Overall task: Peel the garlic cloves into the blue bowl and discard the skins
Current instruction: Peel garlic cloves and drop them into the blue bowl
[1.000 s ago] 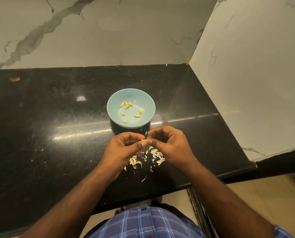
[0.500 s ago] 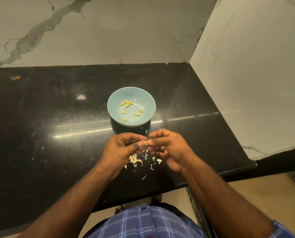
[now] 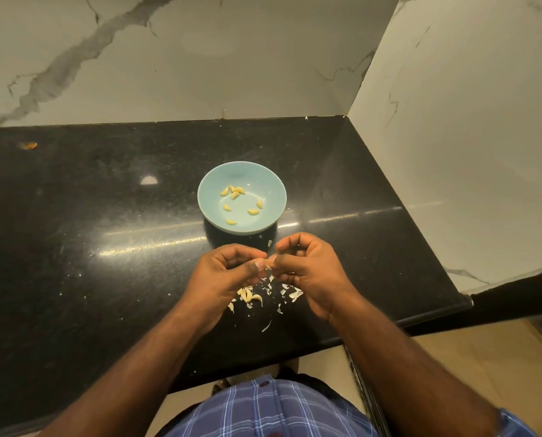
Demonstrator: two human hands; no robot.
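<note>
A pale blue bowl (image 3: 265,176) stands on the black counter and holds several peeled yellowish garlic cloves (image 3: 235,193). Just in front of it, my left hand (image 3: 224,275) and my right hand (image 3: 312,268) meet fingertip to fingertip above the counter. Between them they pinch one small garlic clove (image 3: 267,264), mostly hidden by the thumbs and fingers. Under the hands lies a scatter of white garlic skins (image 3: 265,296), with what look like a few unpeeled cloves (image 3: 247,294) among them.
The black stone counter (image 3: 90,231) ends at a front edge near my body and at a right edge by the marble side wall (image 3: 468,137). A marble back wall runs behind. A small orange scrap (image 3: 28,145) lies at the far left.
My right hand has turned, its fingers curling up and over the clove, while the left hand stays in place. The pinch on the clove holds throughout.
</note>
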